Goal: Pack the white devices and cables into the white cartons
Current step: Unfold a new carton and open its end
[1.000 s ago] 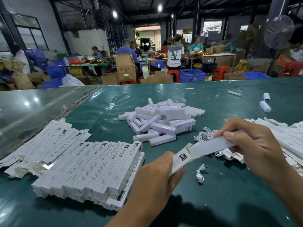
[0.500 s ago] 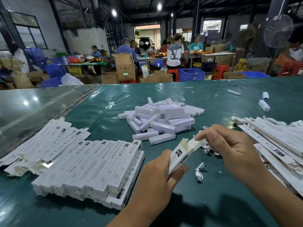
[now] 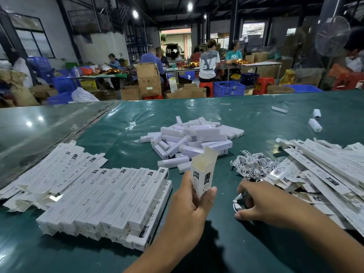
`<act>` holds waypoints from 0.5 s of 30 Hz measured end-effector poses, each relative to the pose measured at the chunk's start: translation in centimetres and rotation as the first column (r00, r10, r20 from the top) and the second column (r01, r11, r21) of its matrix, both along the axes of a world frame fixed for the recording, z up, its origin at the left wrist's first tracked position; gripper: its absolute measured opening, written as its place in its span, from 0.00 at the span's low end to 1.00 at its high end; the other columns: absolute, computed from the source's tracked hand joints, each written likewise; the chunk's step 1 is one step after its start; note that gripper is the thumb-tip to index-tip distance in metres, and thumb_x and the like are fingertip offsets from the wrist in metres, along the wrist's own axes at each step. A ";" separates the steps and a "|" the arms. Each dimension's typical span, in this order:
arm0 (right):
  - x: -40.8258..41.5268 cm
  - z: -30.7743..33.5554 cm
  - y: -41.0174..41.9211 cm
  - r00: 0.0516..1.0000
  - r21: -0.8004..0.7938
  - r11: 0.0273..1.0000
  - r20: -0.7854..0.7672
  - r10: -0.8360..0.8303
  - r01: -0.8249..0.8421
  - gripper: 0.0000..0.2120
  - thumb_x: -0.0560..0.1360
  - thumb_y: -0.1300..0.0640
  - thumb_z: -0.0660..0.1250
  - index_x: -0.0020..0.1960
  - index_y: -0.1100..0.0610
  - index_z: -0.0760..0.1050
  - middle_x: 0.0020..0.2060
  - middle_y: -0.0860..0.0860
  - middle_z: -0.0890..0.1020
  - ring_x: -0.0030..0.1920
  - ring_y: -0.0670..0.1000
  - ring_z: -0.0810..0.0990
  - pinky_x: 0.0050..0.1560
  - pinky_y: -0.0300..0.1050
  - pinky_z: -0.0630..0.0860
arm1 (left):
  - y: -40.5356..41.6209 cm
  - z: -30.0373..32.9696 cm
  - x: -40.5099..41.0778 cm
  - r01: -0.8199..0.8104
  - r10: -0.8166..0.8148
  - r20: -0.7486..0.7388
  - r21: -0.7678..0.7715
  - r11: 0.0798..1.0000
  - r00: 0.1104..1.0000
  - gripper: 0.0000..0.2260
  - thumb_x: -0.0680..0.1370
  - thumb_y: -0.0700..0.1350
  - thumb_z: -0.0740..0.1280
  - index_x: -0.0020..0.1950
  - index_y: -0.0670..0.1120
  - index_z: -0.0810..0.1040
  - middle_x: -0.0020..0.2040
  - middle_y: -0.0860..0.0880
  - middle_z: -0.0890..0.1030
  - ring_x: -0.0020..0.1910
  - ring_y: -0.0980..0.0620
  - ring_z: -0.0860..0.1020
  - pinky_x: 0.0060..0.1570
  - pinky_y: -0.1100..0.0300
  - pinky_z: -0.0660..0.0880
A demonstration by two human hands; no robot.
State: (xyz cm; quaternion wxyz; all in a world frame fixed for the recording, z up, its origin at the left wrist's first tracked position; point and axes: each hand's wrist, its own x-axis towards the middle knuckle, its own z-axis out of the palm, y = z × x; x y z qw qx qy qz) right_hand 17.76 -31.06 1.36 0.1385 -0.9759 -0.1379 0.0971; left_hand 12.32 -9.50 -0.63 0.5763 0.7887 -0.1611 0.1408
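I am holding the opened carton [image 3: 203, 175] upright at centre frame in my left hand [image 3: 187, 205] while my right hand [image 3: 262, 203] is pinching a loose cable [image 3: 237, 202] off the worktop [image 3: 236, 249]; it may snag or slip out.

Bare table [image 3: 226, 243] near; packed cartons [image 3: 110, 196] left, flat cartons [image 3: 325, 170] right.

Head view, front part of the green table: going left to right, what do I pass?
Stack of packed cartons → left hand holding an open carton upright → loose cable under the right hand → heap of flat cartons.
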 end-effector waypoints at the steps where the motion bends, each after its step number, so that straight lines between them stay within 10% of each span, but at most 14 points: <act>1: 0.1 0.0 -0.1 1.000 0.019 1.000 0.025 -0.007 0.006 0.15 0.72 0.41 0.74 0.51 0.47 0.74 0.38 0.44 0.81 0.36 0.39 0.78 0.37 0.37 0.72 | -0.1 -0.3 0.1 -0.015 0.015 0.016 -0.008 1.000 1.000 0.13 0.76 0.69 0.62 0.59 0.70 0.69 0.45 0.40 0.79 0.45 0.40 0.78 0.47 0.45 0.76; 5: 0.1 0.5 0.0 0.999 0.274 0.962 0.032 -0.020 0.011 0.08 0.77 0.47 0.72 0.43 0.50 0.79 0.34 0.46 0.85 0.34 0.42 0.84 0.43 0.43 0.81 | -0.5 -0.9 0.1 -0.035 0.037 0.032 -0.057 0.998 0.999 0.11 0.77 0.66 0.62 0.58 0.67 0.69 0.39 0.43 0.77 0.39 0.42 0.76 0.43 0.47 0.74; 10: -0.7 2.6 0.3 0.998 0.767 0.641 -0.014 0.061 -0.028 0.04 0.74 0.58 0.75 0.44 0.59 0.85 0.34 0.57 0.86 0.36 0.54 0.87 0.37 0.40 0.80 | -0.3 -1.0 0.4 -0.035 0.035 -0.005 -0.088 0.996 0.999 0.17 0.75 0.67 0.64 0.59 0.62 0.71 0.41 0.43 0.79 0.42 0.41 0.77 0.44 0.46 0.76; 15: -1.9 4.2 0.3 0.974 0.858 0.502 -0.009 0.226 -0.108 0.05 0.72 0.60 0.76 0.46 0.60 0.85 0.36 0.60 0.85 0.35 0.55 0.86 0.37 0.41 0.81 | -0.1 -0.1 0.6 -0.039 0.013 -0.125 -0.212 0.976 0.992 0.18 0.70 0.68 0.69 0.51 0.57 0.77 0.39 0.50 0.81 0.38 0.49 0.80 0.43 0.54 0.79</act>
